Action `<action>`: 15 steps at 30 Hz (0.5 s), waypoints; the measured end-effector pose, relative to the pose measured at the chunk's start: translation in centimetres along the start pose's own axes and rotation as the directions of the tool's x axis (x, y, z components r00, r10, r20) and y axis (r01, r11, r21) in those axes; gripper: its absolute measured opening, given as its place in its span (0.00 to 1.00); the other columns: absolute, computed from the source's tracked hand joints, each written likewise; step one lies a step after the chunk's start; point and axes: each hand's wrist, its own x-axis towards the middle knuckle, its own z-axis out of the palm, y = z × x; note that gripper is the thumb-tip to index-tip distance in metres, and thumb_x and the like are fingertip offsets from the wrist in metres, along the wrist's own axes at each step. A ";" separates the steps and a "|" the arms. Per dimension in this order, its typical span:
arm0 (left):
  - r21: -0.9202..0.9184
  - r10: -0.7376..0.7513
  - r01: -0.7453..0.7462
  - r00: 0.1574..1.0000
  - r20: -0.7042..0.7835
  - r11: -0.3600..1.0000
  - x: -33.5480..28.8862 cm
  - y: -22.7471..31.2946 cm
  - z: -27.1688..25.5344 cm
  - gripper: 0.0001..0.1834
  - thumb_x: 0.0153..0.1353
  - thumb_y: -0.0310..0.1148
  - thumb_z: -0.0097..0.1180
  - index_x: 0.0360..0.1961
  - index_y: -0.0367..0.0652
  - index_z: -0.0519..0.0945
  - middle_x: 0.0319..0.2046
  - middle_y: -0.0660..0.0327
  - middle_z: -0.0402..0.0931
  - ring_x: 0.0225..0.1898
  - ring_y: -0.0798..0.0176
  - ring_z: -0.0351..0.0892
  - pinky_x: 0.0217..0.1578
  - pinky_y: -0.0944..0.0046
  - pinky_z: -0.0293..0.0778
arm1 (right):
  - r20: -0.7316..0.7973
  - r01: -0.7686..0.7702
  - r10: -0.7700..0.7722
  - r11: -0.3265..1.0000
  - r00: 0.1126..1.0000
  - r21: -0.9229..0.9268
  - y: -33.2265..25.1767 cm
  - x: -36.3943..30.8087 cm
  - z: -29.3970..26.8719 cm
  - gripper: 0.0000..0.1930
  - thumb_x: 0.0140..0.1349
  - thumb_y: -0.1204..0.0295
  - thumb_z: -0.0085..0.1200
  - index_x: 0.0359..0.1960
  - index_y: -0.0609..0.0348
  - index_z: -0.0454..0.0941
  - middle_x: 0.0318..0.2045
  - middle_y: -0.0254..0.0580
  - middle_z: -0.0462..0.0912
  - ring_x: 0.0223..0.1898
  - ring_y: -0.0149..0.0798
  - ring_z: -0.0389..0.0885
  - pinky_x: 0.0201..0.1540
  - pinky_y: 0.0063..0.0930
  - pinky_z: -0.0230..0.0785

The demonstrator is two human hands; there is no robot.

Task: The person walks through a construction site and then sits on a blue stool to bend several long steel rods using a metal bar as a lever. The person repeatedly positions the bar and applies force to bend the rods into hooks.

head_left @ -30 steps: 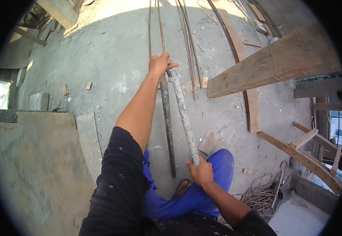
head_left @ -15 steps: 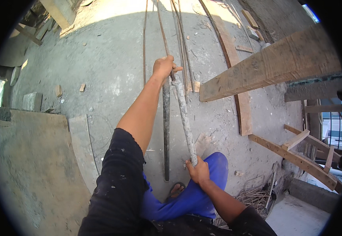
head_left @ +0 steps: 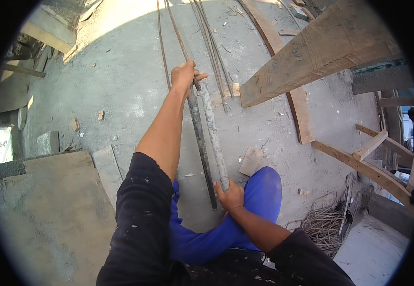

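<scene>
My left hand [head_left: 184, 76] is closed round a long thin steel rod [head_left: 176, 29] that runs away from me along the concrete floor; one finger sticks out to the right. Under that hand starts a dark metal pipe [head_left: 200, 138], slanting back toward my knees. My right hand [head_left: 230, 195] grips the near end of a pale, cement-spattered metal bar [head_left: 213, 133]. The bar's hooked far end lies right beside the rod just below my left hand; whether it grips the rod I cannot tell. My bent knee in blue trousers is next to my right hand.
More steel rods [head_left: 210, 43] stretch across the floor ahead. A long plank [head_left: 301, 114] and a thick wooden beam [head_left: 319, 52] stand to the right, with a timber frame [head_left: 359, 164] nearer. Bent rod offcuts [head_left: 326, 226] pile up at lower right; a large board [head_left: 64, 205] lies left.
The view has shifted, and both hands appear a little farther left and higher. The dark pipe now slants where it stood nearly straight. Both grips stay closed.
</scene>
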 end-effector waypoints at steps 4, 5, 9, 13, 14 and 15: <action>0.008 -0.039 0.040 0.999 -0.020 0.999 0.5 0.2 -1.1 0.10 0.67 0.30 0.46 0.32 0.34 0.73 0.21 0.62 0.68 0.32 0.53 0.88 0.36 0.63 0.86 | -0.003 0.010 -0.009 0.997 1.000 0.076 -0.9 0.5 1.2 0.27 0.63 0.45 0.59 0.43 0.60 0.83 0.31 0.61 0.85 0.37 0.63 0.85 0.44 0.53 0.76; 0.016 -0.043 0.043 0.999 -0.010 0.999 0.6 0.2 -1.3 0.10 0.68 0.30 0.45 0.34 0.33 0.73 0.21 0.62 0.68 0.32 0.53 0.88 0.36 0.63 0.86 | 0.017 -0.003 0.001 0.992 1.000 0.124 -1.2 0.4 1.8 0.27 0.62 0.45 0.59 0.45 0.59 0.82 0.31 0.61 0.85 0.36 0.63 0.85 0.43 0.52 0.77; -0.015 -0.035 0.035 0.999 -0.039 0.999 0.1 0.5 -4.7 0.12 0.68 0.31 0.43 0.42 0.31 0.73 0.21 0.64 0.68 0.32 0.55 0.87 0.38 0.63 0.86 | 0.016 -0.031 0.028 0.960 0.999 0.279 -4.8 -1.4 7.3 0.29 0.60 0.49 0.64 0.48 0.65 0.79 0.29 0.63 0.85 0.35 0.62 0.86 0.42 0.52 0.78; -0.094 -0.004 -0.005 0.995 -0.103 0.996 -0.5 0.7 -11.3 0.12 0.69 0.34 0.45 0.46 0.35 0.70 0.18 0.67 0.63 0.31 0.56 0.86 0.42 0.57 0.83 | 0.121 -0.056 0.023 0.959 0.992 0.277 -8.9 -4.5 13.8 0.24 0.64 0.55 0.60 0.55 0.56 0.76 0.25 0.60 0.84 0.29 0.64 0.85 0.35 0.56 0.78; -0.125 0.017 -0.030 0.994 -0.104 0.992 -0.5 0.4 -12.2 0.14 0.69 0.33 0.46 0.49 0.33 0.69 0.18 0.68 0.63 0.28 0.57 0.83 0.45 0.55 0.85 | 0.144 -0.057 0.010 0.945 0.989 0.321 -8.5 -4.7 14.0 0.23 0.64 0.56 0.60 0.54 0.56 0.76 0.24 0.60 0.84 0.29 0.64 0.85 0.35 0.56 0.78; -0.101 0.021 -0.029 0.997 -0.072 0.994 -0.3 0.2 -12.6 0.15 0.69 0.33 0.45 0.49 0.32 0.70 0.18 0.67 0.65 0.28 0.57 0.84 0.42 0.57 0.85 | 0.142 -0.100 0.057 0.944 0.988 0.315 -8.3 -4.8 14.2 0.22 0.65 0.56 0.59 0.54 0.56 0.76 0.24 0.59 0.84 0.28 0.65 0.85 0.35 0.56 0.78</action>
